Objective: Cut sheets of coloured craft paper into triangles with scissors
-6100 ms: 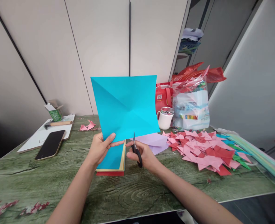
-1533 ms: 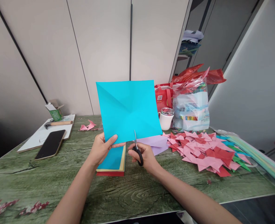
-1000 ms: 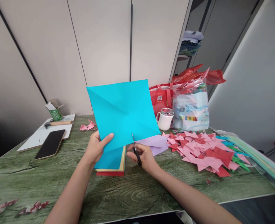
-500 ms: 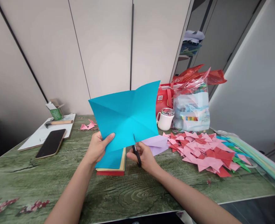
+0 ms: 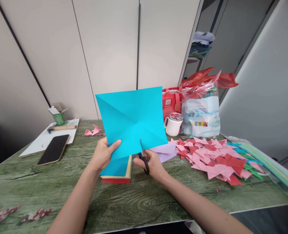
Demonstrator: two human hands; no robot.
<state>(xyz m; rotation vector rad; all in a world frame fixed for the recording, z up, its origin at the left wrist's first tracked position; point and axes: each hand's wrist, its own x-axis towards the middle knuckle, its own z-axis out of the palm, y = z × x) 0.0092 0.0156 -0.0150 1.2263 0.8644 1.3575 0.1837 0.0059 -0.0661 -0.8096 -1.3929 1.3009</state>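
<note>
While the left hand [image 5: 102, 155] pinches the sheet [image 5: 131, 120] at its lower left corner, the right hand [image 5: 152, 162] grips the scissors [image 5: 145, 164] at the lower edge. The left thumb presses flat on the blue front face; the other left fingers are largely hidden behind the paper. The right thumb and fingers curl about the black handles; which of them pass through the loops cannot be told. One blade lies in front of the sheet, tip upward, right of the middle of the lower edge. The sheet is held up above the table [image 5: 139, 201], facing the camera, with diagonal creases meeting near its centre.

Below the sheet, partly covered by it, a stack [image 5: 116, 168] of coloured paper rests on the table. Purple paper [image 5: 167, 152] lies behind the right hand. Right of it is a pile [image 5: 214, 157] of folded pink and red pieces, with green and blue ones at its far side. Behind the pile stand a mug [image 5: 173, 126], a red bag [image 5: 171, 103] and a clear bag [image 5: 201, 113]. To the left, a phone [image 5: 54, 149] overlaps a board [image 5: 37, 143] that carries a hammer [image 5: 64, 128] and an open box [image 5: 59, 118].
</note>
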